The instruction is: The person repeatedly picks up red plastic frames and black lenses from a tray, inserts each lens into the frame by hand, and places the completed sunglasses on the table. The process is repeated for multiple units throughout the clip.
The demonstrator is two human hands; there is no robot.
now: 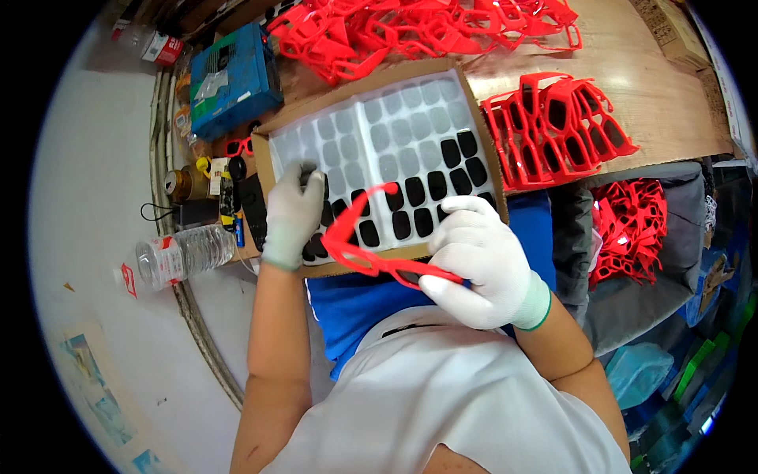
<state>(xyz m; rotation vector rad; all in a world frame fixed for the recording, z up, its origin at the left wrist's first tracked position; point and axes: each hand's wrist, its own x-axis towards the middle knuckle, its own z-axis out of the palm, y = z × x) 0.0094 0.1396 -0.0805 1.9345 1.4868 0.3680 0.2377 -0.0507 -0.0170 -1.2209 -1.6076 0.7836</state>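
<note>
In my white-gloved right hand (pixel 482 257) is a red sunglasses frame (pixel 355 251), gripped at its front end between thumb and fingers. A dark lens shows in the rim near my thumb, and one red temple arm points up over the box. My gloved left hand (pixel 294 212) is over the left side of a cardboard box (pixel 496 170), its fingers bent together at the lens rows; whatever they pinch is hidden. Rows of black lenses (pixel 414 190) lie in the box's near part. Farther back, a translucent white sheet (pixel 407 118) covers more lenses.
Red frames lie heaped (pixel 426 31) at the table's back. Stacked red sunglasses (pixel 553 130) stand right of the box. A grey bin (pixel 628 304) at the right holds more red frames. At the left are a blue box (pixel 233 79) and a clear plastic bottle (pixel 185 257).
</note>
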